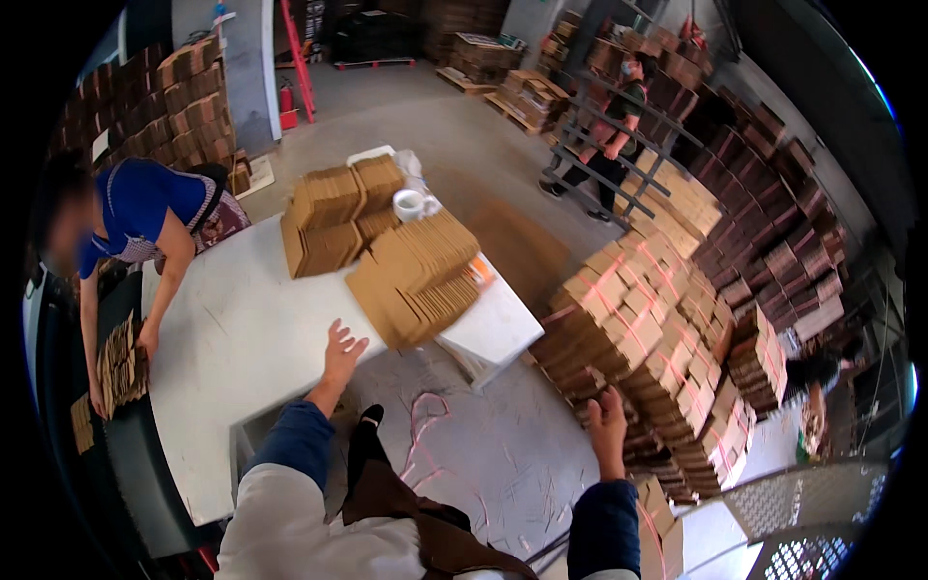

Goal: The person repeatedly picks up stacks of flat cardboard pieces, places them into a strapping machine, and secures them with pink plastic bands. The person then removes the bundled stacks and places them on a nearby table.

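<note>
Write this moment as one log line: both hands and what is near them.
left hand: open, over white table edge, near fanned cardboard sheets | right hand: empty, beside strapped cardboard bundles

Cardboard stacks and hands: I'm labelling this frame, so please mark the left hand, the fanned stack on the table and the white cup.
left hand (342, 350), head view, palm.
fanned stack (414, 280), head view, top middle.
white cup (407, 205), head view, side wall.

The fisheye rim is cutting off the worktop (232, 338) at its lower left corner, beyond the co-worker in blue (145, 217). That person's face is showing only as a blur. The right hand (607, 418) is covering part of the strapped cardboard bundles (657, 329), its palm turning away. Stacks behind the far person (609, 126) are blurring together.
</note>
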Motion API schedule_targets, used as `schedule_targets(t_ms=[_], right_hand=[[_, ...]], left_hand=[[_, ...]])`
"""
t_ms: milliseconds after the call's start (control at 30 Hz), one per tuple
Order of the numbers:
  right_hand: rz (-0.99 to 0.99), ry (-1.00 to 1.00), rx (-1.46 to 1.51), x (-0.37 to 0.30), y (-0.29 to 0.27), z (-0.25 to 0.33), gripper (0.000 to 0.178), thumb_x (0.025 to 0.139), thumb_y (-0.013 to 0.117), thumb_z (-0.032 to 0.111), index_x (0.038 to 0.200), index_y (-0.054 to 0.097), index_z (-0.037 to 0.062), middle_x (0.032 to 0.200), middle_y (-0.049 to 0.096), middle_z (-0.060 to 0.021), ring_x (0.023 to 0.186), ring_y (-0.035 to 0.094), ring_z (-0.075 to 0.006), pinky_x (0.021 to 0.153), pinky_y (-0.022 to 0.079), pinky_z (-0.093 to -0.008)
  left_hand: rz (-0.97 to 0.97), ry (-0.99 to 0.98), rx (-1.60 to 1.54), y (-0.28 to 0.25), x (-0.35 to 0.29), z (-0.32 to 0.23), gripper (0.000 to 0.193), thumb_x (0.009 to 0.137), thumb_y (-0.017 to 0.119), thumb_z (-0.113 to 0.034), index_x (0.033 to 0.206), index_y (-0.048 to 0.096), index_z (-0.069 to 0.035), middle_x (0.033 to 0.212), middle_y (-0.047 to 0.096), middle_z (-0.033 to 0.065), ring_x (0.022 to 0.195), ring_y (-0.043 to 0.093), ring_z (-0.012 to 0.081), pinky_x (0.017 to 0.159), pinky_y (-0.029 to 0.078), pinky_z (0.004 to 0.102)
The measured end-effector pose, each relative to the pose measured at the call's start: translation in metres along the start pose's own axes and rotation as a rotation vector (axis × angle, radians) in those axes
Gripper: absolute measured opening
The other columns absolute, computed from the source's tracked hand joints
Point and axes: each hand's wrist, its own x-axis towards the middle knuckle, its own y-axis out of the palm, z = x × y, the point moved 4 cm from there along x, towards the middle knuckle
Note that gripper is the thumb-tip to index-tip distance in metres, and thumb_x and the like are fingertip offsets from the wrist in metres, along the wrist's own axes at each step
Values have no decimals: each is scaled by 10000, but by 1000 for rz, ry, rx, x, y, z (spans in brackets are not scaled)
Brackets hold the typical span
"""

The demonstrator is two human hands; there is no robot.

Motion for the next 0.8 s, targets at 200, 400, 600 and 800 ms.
schedule_targets(t_ms=[200,400,600,800], right_hand=[[360,-451,-85,183,279,202,559,858,670,291,1261,500,-57,1129,624,-231,1055,577,-393,915,451,-459],[328,-485,-456,368,511,277,581,880,555,496,1262,546,58,1154,638,-159,1077,575,-337,934,382,-562],[695,-367,-207,356,603,354,485,956,508,425,1276,552,63,1126,652,-137,1068,592,-281,889,451,-369],[1002,-73,180,323,661,320,544,1000,377,494,1405,460,140,1243,594,-226,1214,539,-324,1014,394,-352]], left_hand=[[-123,67,107,-97,152,-36,877,804,752,-172,1473,194,-73,1387,422,217,1243,474,310,1019,400,460],[-121,197,154,-98,259,-46,1011,652,844,-183,1439,247,36,1463,333,211,1362,330,345,1127,277,372],[-98,201,340,-134,306,-46,1190,552,892,-155,1473,160,21,1509,247,212,1409,242,345,1160,218,398],[28,42,-2,-147,331,-18,1156,530,888,-37,1448,188,29,1309,510,162,1195,517,282,1039,401,359]])
